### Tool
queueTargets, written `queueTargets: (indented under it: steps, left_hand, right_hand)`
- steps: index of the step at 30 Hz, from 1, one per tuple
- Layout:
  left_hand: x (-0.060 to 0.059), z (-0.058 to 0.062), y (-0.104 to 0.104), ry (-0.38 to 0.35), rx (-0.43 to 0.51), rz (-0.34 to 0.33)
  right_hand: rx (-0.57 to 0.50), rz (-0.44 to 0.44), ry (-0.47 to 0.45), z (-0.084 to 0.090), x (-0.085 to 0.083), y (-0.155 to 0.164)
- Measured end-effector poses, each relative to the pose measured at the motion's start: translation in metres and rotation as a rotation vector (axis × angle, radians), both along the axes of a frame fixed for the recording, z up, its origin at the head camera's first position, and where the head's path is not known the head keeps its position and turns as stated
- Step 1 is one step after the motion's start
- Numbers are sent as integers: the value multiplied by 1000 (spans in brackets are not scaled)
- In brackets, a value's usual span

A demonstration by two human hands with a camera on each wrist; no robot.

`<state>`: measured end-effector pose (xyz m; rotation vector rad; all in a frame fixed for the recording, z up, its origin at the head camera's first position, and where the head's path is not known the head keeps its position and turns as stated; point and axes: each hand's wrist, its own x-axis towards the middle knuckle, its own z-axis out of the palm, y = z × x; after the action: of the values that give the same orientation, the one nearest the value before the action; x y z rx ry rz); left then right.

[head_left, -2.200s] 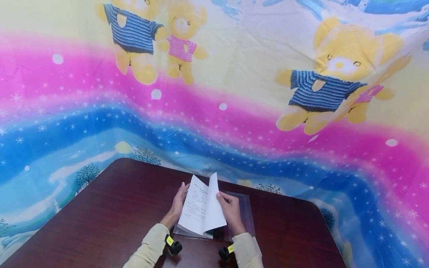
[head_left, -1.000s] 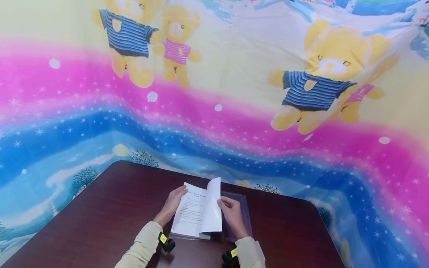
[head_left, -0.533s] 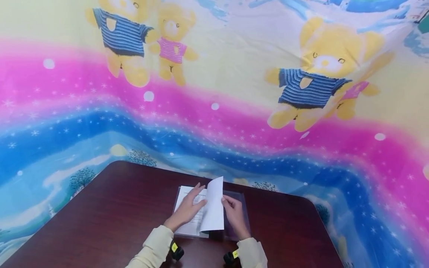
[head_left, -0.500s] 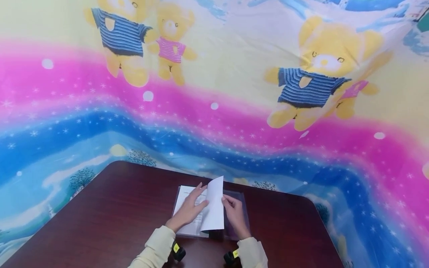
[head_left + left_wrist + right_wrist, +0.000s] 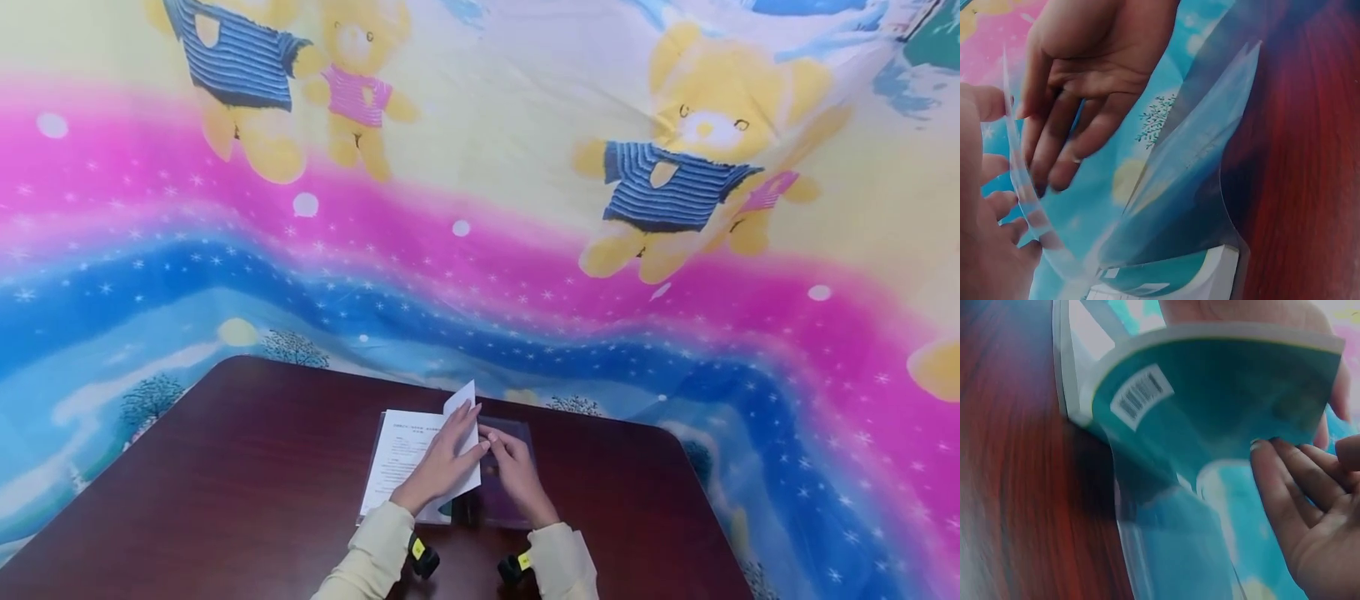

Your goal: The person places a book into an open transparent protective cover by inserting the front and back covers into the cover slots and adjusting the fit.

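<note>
A thin booklet (image 5: 397, 458) with printed white pages lies on the dark red table (image 5: 225, 500). My left hand (image 5: 452, 448) lies across it with straight fingers and presses down on a turned-over leaf (image 5: 467, 398) whose corner still sticks up. My right hand (image 5: 516, 471) is just to the right, fingers extended, fingertips at the leaf's edge, over a clear plastic sheet (image 5: 519, 429). In the right wrist view the booklet's teal cover (image 5: 1210, 406) with a barcode (image 5: 1141, 394) is bent into an arch, and my right fingers (image 5: 1297, 494) touch its edge. The left wrist view shows the clear sheet (image 5: 1191, 162) curving up.
A bright printed cloth (image 5: 480, 250) with bears and pink and blue bands hangs close behind the table's far edge. The table's rounded corners are at the far left (image 5: 240, 367) and far right (image 5: 667, 433). Bare wood spreads on both sides of the booklet.
The booklet, held tilted up, now lies flat on the table. My left hand left its left edge and came over onto the raised leaf, which has been pushed lower.
</note>
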<state>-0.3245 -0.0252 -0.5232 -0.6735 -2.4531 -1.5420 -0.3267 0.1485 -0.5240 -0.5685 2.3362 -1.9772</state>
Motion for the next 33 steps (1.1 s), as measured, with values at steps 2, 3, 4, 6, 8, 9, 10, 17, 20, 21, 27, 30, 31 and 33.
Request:
queueTargets:
  steps: [2, 3, 4, 6, 8, 9, 10, 17, 20, 21, 27, 30, 31, 33]
  left_hand:
    - [-3, -1, 0, 13, -13, 12]
    - [-4, -1, 0, 19, -22, 18]
    - [-5, -1, 1, 27, -35, 27]
    - [-7, -2, 2, 44, -64, 50]
    - [-8, -2, 2, 44, -91, 69]
    - [-9, -3, 3, 38, -104, 78]
    - [-10, -5, 3, 32, -122, 87]
    - [-8, -11, 6, -40, -224, 96]
    - [-7, -14, 6, -31, -267, 91]
    - [-6, -14, 6, -35, -281, 86]
    - [-4, -19, 4, -51, -297, 62]
    - [-5, -18, 3, -40, -342, 51]
    - [-6, -18, 2, -35, -363, 50]
    - [-8, -17, 0, -17, -403, 52]
  right_hand:
    - [58, -3, 25, -2, -3, 5]
    - [101, -6, 46, -3, -5, 9]
    - [149, -8, 66, -4, -7, 13]
    - [263, -14, 119, -5, -11, 21]
    - [383, -13, 163, -4, -14, 29]
    - [432, -3, 165, -3, -15, 33]
    - [484, 9, 163, -3, -16, 38]
    - [742, 147, 22, -5, -14, 58]
    - [781, 182, -39, -8, -12, 59]
    - [786, 187, -50, -9, -12, 60]
    - [790, 177, -66, -10, -11, 60]
    - [790, 179, -71, -9, -12, 59]
    - [792, 179, -72, -9, -11, 59]
    - [790, 180, -73, -8, -11, 59]
